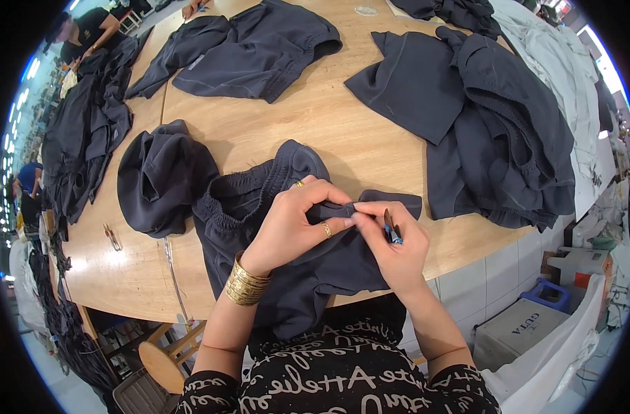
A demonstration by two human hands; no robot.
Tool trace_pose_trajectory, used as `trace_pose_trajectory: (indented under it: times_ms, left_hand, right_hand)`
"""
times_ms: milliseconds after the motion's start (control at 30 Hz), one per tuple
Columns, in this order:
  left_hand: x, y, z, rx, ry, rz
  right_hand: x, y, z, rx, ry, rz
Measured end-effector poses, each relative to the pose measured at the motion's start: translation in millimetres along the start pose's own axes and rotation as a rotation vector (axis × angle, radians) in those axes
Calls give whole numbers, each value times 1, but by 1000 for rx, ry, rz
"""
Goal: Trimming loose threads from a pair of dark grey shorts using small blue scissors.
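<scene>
A person's two bare hands meet over a dark garment (294,297) lying on a wooden table (294,123), directly beneath the hands and spilling toward the body. The left hand (297,219), wearing rings and a stack of gold bracelets (246,281), has thumb and forefinger closed on an edge of the cloth. The right hand (398,241) pinches the same edge, tip to tip with the left, its other fingers curled around small snips (395,239) with blue on them. Whether the blades are apart is too small to tell.

The likeliest trouble is a nick in the cloth or a fingertip, because the snips sit so near the pinch. The cloth could also slip, since only fingertips hold it while its weight hangs over the table edge. Left of the left hand, the gathered waistband (221,217) lies loose; the bracelets might snag the cloth under that wrist.
</scene>
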State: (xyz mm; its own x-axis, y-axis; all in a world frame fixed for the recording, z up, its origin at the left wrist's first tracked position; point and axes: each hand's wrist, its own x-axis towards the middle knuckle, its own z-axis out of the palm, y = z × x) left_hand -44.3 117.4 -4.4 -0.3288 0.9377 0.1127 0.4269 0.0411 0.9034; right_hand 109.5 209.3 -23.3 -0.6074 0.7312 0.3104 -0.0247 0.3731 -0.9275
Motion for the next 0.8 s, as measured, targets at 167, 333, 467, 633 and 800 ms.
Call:
trace_pose_trajectory:
  times_ms: [167, 333, 467, 633, 800]
  left_hand:
    - [-1, -1, -1, -130, -7, -46]
    - [1, 0, -3, -219, -56, -152]
    - [0, -3, -2, -467, -58, -291]
    - [1, -1, -4, -543, -41, -327]
    - [1, -2, -3, -558, -27, -344]
  right_hand:
    - [8, 5, -1, -32, 79, -10]
    - [5, -3, -15, 201, -68, 393]
    - [6, -6, -17, -38, -17, 198]
    - [1, -11, -20, -171, -21, 74]
    - [-1, -4, -19, -490, -71, -211]
